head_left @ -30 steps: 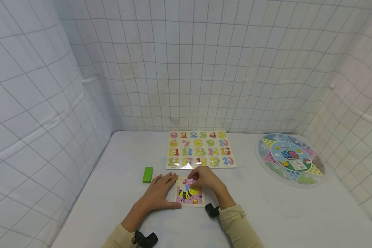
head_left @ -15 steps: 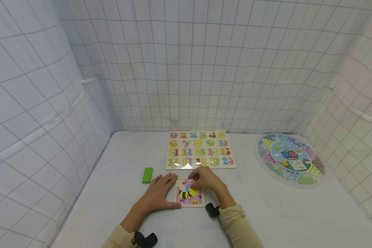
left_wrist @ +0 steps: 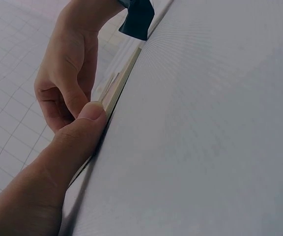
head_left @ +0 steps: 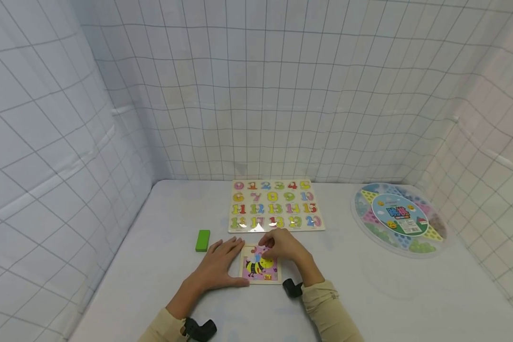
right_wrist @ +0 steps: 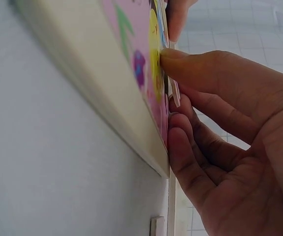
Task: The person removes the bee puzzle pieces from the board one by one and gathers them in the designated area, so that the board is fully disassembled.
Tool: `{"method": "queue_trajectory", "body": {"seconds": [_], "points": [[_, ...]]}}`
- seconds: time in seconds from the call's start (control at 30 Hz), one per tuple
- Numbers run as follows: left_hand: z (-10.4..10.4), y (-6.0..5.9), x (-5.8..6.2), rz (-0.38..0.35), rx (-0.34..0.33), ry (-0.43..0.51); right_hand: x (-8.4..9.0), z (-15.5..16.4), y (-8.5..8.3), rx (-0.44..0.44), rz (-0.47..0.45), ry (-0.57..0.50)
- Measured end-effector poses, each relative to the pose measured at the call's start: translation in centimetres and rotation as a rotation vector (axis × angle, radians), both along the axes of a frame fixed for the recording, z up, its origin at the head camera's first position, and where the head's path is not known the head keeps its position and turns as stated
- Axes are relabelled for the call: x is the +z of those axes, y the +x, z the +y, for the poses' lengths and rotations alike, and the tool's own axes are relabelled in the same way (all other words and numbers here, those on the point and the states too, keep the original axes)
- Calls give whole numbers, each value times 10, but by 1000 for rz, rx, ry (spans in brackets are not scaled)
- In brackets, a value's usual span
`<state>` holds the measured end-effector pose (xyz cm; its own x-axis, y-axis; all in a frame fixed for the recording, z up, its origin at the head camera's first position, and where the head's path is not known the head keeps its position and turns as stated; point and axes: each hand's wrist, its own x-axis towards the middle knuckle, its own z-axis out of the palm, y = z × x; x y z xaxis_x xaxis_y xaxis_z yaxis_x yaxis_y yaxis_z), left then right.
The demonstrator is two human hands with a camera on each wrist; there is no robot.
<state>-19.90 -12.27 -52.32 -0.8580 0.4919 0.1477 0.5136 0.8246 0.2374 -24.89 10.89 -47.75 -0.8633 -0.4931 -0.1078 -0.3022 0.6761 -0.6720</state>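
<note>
A small bee jigsaw board (head_left: 260,269) lies flat on the white bench (head_left: 367,294), near its front edge at centre. The left hand (head_left: 219,266) rests flat at the board's 9 o'clock side, fingers straight, thumb pressed against the wooden edge, as the left wrist view confirms; it grips nothing. The right hand (head_left: 285,246) sits over the board's 1 o'clock corner, fingers curled, pinching a thin pink puzzle piece (head_left: 262,250) against the picture face; the right wrist view shows the fingertips (right_wrist: 173,61) on that surface, and this hand hides the corner beneath it. A green block (head_left: 203,240) lies at 10 o'clock from the board, just beyond the left fingertips and apart from them. A number puzzle board (head_left: 275,206) lies at 12 o'clock, close behind the right hand. A round game tray (head_left: 399,219) lies well apart at 2 o'clock. Gridded white cloth walls (head_left: 256,95) enclose the bench.
</note>
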Motion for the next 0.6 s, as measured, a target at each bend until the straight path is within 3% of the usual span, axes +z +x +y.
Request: {"method": "queue_trajectory", "body": {"seconds": [0.6], "points": [[2,0,1,-26,9,-22,5,11,6,-7,10,-24]]}}
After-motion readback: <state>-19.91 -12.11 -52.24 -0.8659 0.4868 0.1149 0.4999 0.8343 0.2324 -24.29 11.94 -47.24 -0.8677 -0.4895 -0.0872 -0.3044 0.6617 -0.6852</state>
